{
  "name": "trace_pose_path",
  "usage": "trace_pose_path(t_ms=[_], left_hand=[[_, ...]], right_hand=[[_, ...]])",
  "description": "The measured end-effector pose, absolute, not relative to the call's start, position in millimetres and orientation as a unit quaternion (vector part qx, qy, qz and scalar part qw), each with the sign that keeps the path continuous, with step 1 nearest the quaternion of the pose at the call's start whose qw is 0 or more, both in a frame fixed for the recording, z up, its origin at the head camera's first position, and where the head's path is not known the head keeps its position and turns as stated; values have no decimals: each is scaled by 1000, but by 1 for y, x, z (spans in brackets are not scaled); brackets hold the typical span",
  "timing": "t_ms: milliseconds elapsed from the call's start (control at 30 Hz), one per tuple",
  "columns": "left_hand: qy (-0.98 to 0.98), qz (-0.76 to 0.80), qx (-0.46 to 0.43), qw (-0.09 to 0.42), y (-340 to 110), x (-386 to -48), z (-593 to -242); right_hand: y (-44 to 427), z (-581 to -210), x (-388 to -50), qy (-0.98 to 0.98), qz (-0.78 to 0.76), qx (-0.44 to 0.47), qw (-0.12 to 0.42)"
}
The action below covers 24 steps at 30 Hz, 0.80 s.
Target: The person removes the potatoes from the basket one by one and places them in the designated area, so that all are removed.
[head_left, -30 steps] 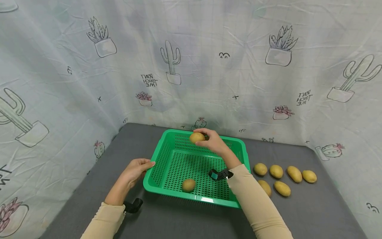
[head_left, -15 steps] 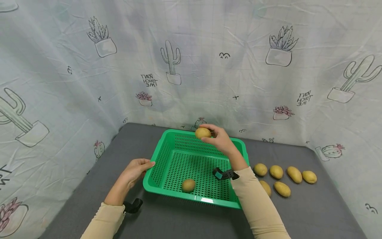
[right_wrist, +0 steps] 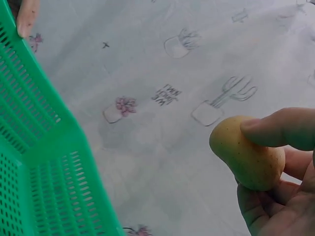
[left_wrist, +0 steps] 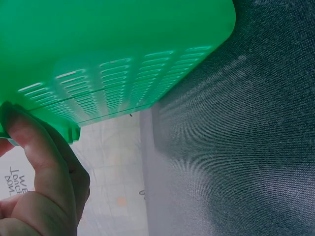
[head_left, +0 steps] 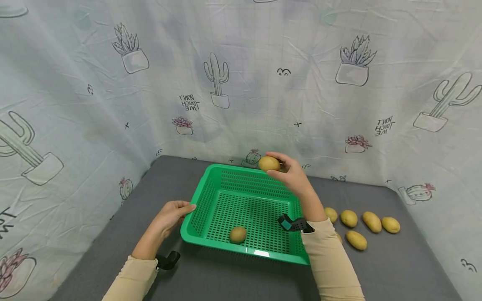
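Note:
In the head view, a green perforated plastic basket (head_left: 226, 205) stands on the grey cloth. My left hand (head_left: 172, 217) pinches its left rim between thumb and fingers; the left wrist view shows these fingers (left_wrist: 42, 152) at the rim from outside. A yellow-brown potato (head_left: 268, 164) is held in my right hand (head_left: 295, 179), raised over the basket's far right side. Up close in the right wrist view, the thumb lies on top of this speckled potato (right_wrist: 246, 155) with fingers beneath. Another potato (head_left: 238, 235) lies on the basket floor near the front wall.
Several loose potatoes (head_left: 356, 240) lie on the grey cloth (head_left: 406, 267) right of the basket, some partly hidden by the right sleeve (head_left: 333, 259). A pale curtain (head_left: 256, 96) with cactus drawings hangs behind and at both sides.
My right hand has moved right and slightly farther back and up, still holding its potato. The left hand, the basket and the potato inside it stay in place.

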<state>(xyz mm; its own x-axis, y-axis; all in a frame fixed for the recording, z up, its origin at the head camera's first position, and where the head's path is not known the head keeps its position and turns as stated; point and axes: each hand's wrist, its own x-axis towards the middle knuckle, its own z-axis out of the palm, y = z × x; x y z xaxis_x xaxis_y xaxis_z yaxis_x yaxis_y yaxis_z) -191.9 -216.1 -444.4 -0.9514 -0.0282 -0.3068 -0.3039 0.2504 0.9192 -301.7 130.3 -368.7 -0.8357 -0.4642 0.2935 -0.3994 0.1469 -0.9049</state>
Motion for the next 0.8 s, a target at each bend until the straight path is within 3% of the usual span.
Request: trace_pose_path(t_ms=[533, 800], left_hand=[[787, 600, -98, 109, -216, -191, -440], [784, 603, -94, 113, -215, -190, -442]], right_hand=[[185, -354, -270, 726, -610, -310, -69], [219, -364, -250, 731, -604, -290, -126]])
